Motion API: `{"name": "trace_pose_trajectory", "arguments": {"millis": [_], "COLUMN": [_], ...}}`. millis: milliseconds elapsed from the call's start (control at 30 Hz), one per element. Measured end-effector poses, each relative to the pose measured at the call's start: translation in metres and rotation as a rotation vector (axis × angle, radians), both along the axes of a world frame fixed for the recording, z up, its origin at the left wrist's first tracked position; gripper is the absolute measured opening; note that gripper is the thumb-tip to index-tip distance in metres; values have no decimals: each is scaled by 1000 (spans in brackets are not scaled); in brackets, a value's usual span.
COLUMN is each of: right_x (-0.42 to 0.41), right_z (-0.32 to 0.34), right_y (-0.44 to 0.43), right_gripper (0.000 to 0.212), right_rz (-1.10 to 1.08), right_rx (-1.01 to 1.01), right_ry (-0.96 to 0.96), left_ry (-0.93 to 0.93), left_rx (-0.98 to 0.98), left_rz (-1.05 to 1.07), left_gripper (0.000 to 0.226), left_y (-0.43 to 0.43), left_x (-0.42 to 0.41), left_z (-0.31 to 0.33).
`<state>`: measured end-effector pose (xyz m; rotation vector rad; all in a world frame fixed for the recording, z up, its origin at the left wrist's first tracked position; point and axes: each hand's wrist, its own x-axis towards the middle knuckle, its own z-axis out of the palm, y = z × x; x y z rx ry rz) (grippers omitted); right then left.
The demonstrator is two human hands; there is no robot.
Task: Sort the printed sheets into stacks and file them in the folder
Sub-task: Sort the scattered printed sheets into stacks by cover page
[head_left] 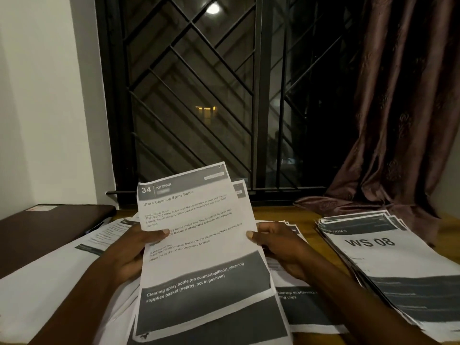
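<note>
Our left hand [134, 250] and right hand [278, 247] pinch sheet 34 [199, 262] by its sides; the WS 08 stack [388, 262] lies at 3 o'clock, nearer the right hand.

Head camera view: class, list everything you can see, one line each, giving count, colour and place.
held sheets: at least two, white with grey bands, raised at centre, top one headed 34 KITCHEN
WS 08 stack: one, white and grey, on the table at right
loose sheets: several, white and grey, spread at left
lower sheets: several, white and grey, lying beneath the hands
flat case: one, dark brown, far left; perhaps the folder
table: one, brown wood, under the papers
window grille: one, black, behind the table
curtain: one, dark brown, right of the window
wall: white, left
left hand: one, pinching the held sheets' left edge
right hand: one, pinching their right edge
</note>
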<state>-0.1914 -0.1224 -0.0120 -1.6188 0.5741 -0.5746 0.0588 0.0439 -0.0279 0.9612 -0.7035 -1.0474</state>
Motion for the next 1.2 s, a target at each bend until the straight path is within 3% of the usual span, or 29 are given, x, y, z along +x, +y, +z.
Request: {"name": "trace_pose_trajectory", "arguments": {"millis": [100, 233, 400, 533, 667, 767, 900, 1000, 1067, 1200], "right_x": [1, -5, -15, -26, -36, -41, -52, -75, -91, -90], "right_z": [-4, -7, -7, -8, 0, 4, 10, 24, 34, 39], "right_y": [-9, -23, -53, -73, -77, -78, -78, -81, -86, -88], "right_gripper": [26, 30, 12, 8, 11, 11, 22, 19, 17, 20], "right_rz": [-157, -275, -465, -578, -615, -639, -777, -1007, -1077, -987], "right_rx": [34, 58, -172, -173, -137, -172, -422, -573, -586, -497], "right_ry": [-121, -212, -134, -111, -120, -139, 30, -90, -177, -212], "left_ry": [15, -41, -7, 69, 66, 76, 98, 39, -42, -235], "left_rx": [1, 29, 23, 56, 94, 110, 61, 27, -26, 125], "left_rz": [0, 71, 137, 273, 310, 341, 300, 288, 202, 308], "left_gripper": [75, 64, 80, 42, 38, 12, 25, 21, 32, 34], "left_y": [-2, -8, 0, 2, 2, 2, 4, 4, 0, 2], "left_x": [1, -1, 10, 15, 17, 18, 13, 9, 6, 8], "left_z": [-2, -5, -5, -6, -6, -6, -2, 1, -7, -6]}}
